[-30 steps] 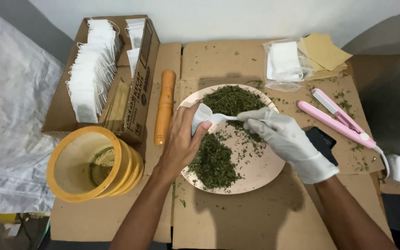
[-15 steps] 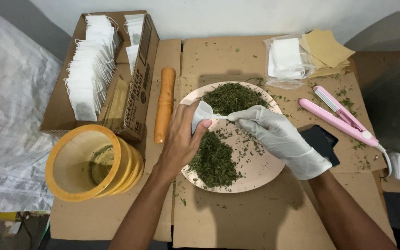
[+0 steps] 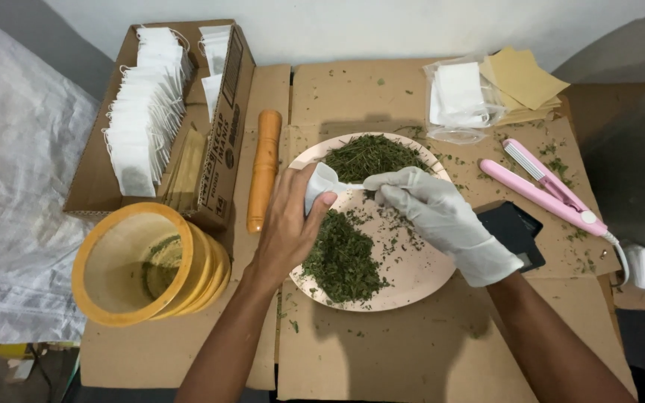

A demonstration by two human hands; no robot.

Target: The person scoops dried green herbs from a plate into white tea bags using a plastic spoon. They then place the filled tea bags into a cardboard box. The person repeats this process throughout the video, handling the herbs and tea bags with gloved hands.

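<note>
— Well, what is being held over the plate [image 3: 419, 280]?

— A small white filter bag [image 3: 319, 185] is pinched in the left hand [image 3: 287, 227], thumb and fingers closed on its lower part, its mouth turned towards the right. It is held above the pale pink plate, between the two heaps of chopped green herb [image 3: 343, 257].

— And the other hand?

— The right hand [image 3: 438, 213] is covered by a white glove. Its fingertips are drawn together on a small white spoon [image 3: 352, 185], whose tip is set at the mouth of the bag. What lies on the spoon cannot be told.

— What is seen around the plate?

— An orange wooden pestle [image 3: 264, 170] is laid just left of the plate, on the cardboard-covered table [image 3: 382, 358]. A cardboard box [image 3: 222, 149] filled with rows of white bags is placed further left, and a yellow mortar [image 3: 125, 261] with herb crumbs inside is set near its front corner. A pink heat sealer [image 3: 543, 190] is laid to the right, with a black scale [image 3: 513, 231] partly hidden behind the gloved wrist. A clear packet of empty bags [image 3: 457, 101] and tan envelopes [image 3: 524, 78] are kept at the far edge
</note>
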